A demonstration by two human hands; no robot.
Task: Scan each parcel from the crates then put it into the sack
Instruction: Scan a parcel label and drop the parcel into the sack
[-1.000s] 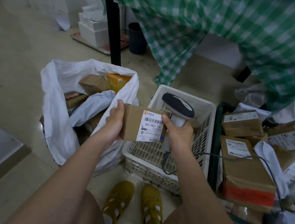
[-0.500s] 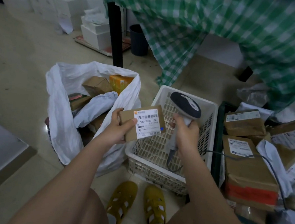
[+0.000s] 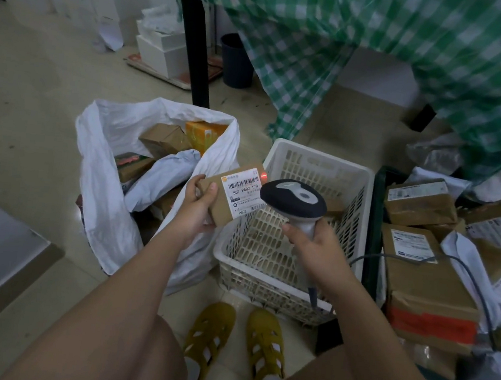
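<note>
A tiled floor [image 3: 29, 96] carries one white sack [image 3: 104, 173], one white crate [image 3: 317, 166] and one dark crate [image 3: 375, 222] piled with parcels. The left hand [image 3: 197, 205] grips one small cardboard parcel [image 3: 233, 194] between the sack's rim and the white crate's near corner; it looks light, stiff, best held by its edges. The right hand [image 3: 315, 244] has its fingers wrapped round one scanner [image 3: 293, 199].
</note>
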